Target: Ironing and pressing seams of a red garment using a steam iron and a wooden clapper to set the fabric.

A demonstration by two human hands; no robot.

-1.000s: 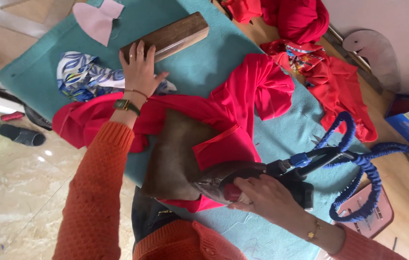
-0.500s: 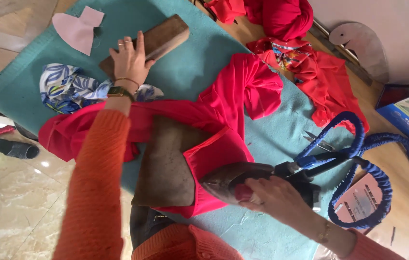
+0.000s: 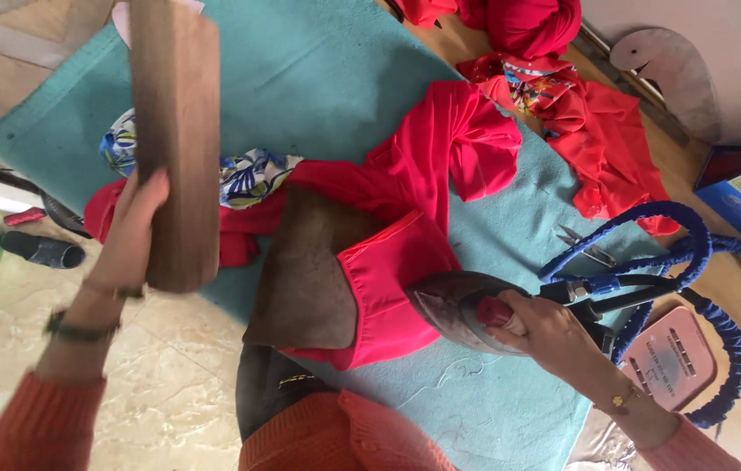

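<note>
Fingers of the left hand (image 3: 130,240) wrap a long wooden block (image 3: 176,139), now lifted off the teal worktop (image 3: 336,78) where it lay a moment earlier. Right hand (image 3: 545,331) stays clenched on the iron (image 3: 453,307), pressing the red garment (image 3: 392,288) over a brown pressing form (image 3: 305,270).
</note>
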